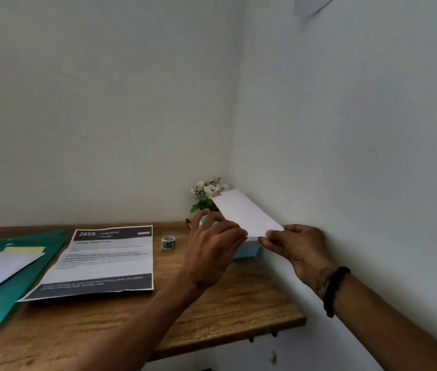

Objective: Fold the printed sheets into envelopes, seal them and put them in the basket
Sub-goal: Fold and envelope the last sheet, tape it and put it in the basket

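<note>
Two hands hold a folded white envelope (244,212) up in the air. Right hand (296,247) pinches its near corner; left hand (213,245) fingers curl on its left edge, above a blue basket (247,249).

White envelope (244,212), green folder (11,290), black-banded printed sheet (102,263), brown wood-grain table (225,311).

I'm seeing the printed sheet (99,259) lying mid-worktop (238,303), the folder (11,277) sitting at lower left, the tape roll (168,241) resting right of the sheet, the flowers (208,194) standing behind.
</note>
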